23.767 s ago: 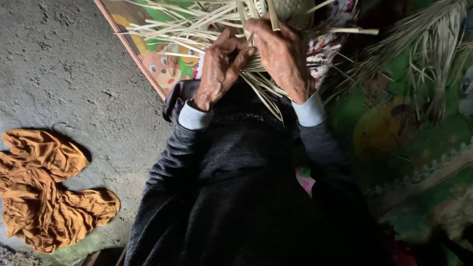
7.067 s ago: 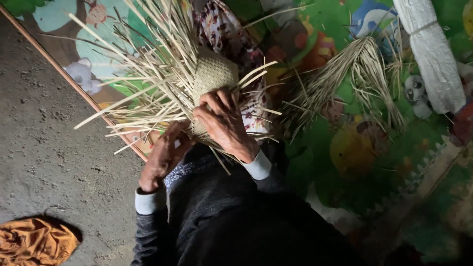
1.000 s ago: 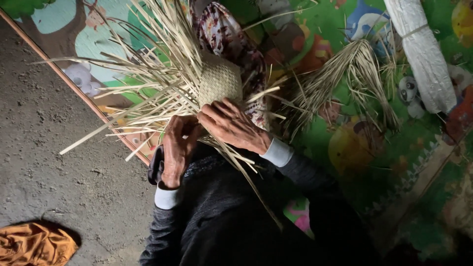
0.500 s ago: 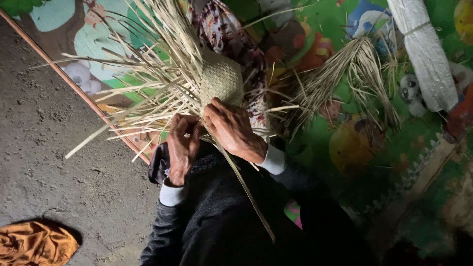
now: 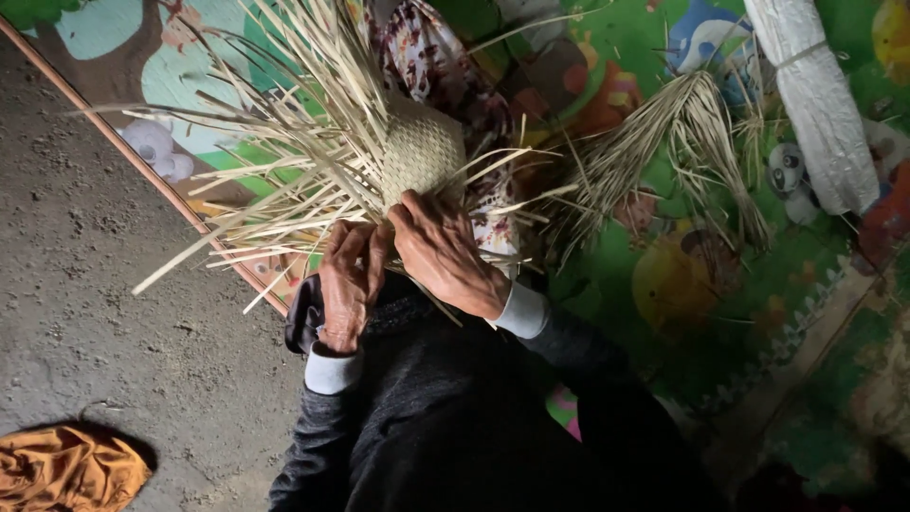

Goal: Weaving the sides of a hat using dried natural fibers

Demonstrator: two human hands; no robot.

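Note:
A small pale woven straw piece (image 5: 422, 152) sits over my lap, with many long loose straw strips (image 5: 275, 180) fanning out from it to the left and up. My right hand (image 5: 441, 251) rests on its lower edge, fingers pinching strips there. Just left of it, my left hand (image 5: 349, 284) grips strips at the same edge. Both arms wear dark sleeves with white cuffs.
A loose bundle of straw (image 5: 668, 152) lies to the right on a colourful cartoon play mat (image 5: 682, 284). A white wrapped roll (image 5: 810, 104) lies at the upper right. Bare concrete floor (image 5: 95, 303) lies left, with an orange cloth (image 5: 66, 469) at the bottom left.
My two hands have drawn closer together at the lower edge of the weave. The long strip that hung down over my lap half a second ago is no longer there.

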